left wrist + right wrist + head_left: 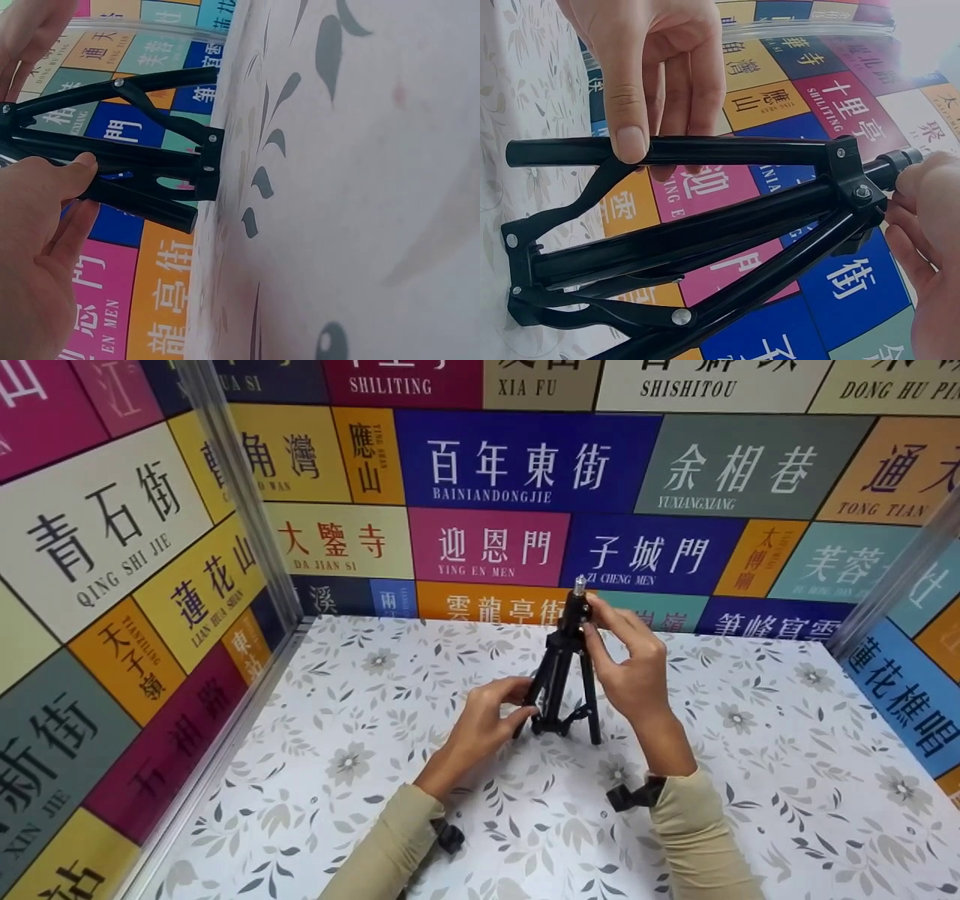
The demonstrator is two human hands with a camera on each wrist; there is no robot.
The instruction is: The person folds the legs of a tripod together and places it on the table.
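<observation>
A small black tripod stand (553, 682) stands upright on the patterned tabletop, its legs partly spread and a silver screw tip (580, 586) on top. My left hand (491, 716) pinches one leg (735, 150) between thumb and fingers, partway down its length. Higher up, my right hand (630, 660) grips the centre column just above the leg hub (855, 180). Metal braces (577, 202) link the legs to a lower collar (211, 165) close to the table surface. Some of the right fingertips are hidden behind the column.
The table (345, 825) has a white covering with grey leaves and flowers. Panels of coloured signs (525, 465) rise behind it and at both sides, with a metal corner post (247, 487) at left. Dark wrist-worn devices (636, 795) sit at both cuffs.
</observation>
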